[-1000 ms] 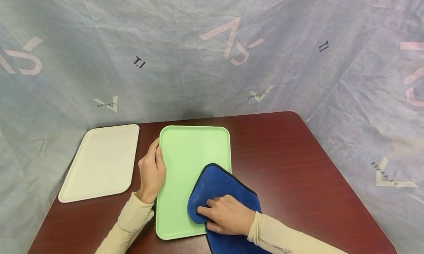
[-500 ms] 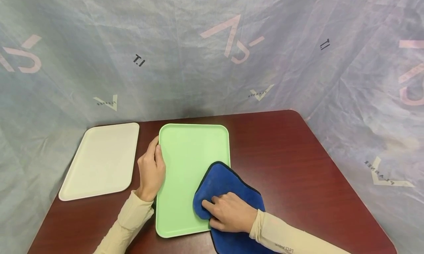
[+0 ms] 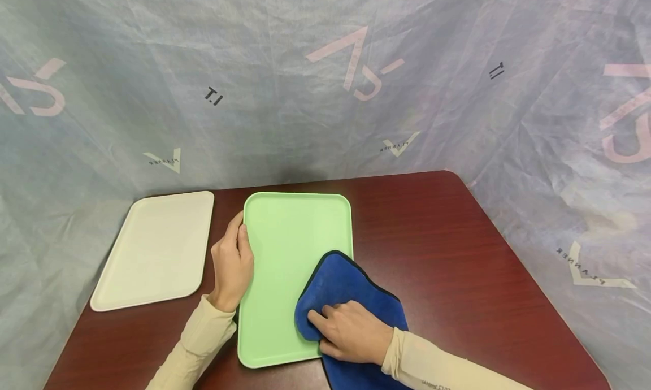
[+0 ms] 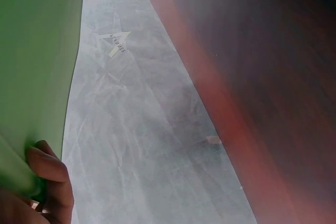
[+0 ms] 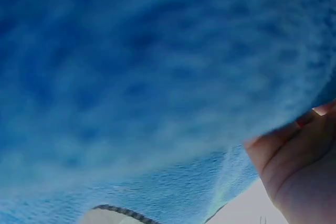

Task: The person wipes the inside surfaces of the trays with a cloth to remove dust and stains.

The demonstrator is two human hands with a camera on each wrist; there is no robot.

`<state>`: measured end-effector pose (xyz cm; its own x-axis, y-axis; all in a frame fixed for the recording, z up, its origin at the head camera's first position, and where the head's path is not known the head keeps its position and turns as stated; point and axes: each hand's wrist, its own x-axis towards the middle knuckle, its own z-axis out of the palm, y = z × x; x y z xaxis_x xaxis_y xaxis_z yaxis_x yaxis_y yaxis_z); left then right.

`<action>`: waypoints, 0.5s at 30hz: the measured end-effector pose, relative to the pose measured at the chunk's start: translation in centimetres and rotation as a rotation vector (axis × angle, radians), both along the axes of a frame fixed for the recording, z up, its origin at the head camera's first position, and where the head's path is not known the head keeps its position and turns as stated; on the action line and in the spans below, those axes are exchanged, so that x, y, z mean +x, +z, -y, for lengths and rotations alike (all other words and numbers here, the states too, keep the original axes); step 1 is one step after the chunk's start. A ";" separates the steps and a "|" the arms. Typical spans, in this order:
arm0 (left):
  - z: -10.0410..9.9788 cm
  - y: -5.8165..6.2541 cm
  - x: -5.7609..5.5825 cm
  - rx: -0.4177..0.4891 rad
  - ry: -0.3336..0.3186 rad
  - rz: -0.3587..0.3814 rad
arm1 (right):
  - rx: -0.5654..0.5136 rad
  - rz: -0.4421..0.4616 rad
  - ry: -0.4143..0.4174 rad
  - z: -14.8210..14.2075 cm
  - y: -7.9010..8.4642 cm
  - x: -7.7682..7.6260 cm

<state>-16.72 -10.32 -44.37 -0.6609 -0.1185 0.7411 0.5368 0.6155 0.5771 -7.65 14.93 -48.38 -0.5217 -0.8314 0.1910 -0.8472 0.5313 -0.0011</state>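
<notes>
A light green rectangular tray (image 3: 280,254) stands in the middle of the head view. My left hand (image 3: 232,265) grips its left edge, thumb along the rim. In the left wrist view, a curled finger (image 4: 50,166) of that hand is against the underside of the green tray (image 4: 37,66). A blue cloth with black edging (image 3: 341,280) lies over the tray's lower right part and hangs past its near edge. My right hand (image 3: 351,332) holds the cloth bunched under curled fingers, pressed on the tray. Blue cloth (image 5: 131,77) fills most of the right wrist view.
A cream-white tray (image 3: 155,248) lies at the back left of the dark red wooden table (image 3: 432,254). Grey printed sheeting (image 3: 285,96) hangs behind and along both sides of the table.
Over the last second my right hand and the cloth have slid slightly to the right on the tray. My left hand keeps its grip on the edge.
</notes>
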 end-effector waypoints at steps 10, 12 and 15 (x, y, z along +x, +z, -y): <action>0.2 -0.1 -0.1 0.007 0.024 -0.004 | 0.005 -0.052 0.071 2.6 0.4 -0.1; 0.2 -0.2 0.0 0.004 0.018 0.001 | 0.011 -0.067 0.095 3.4 0.5 -0.1; 0.1 -0.4 0.1 -0.001 0.008 0.012 | 0.018 -0.089 0.116 4.4 0.6 0.1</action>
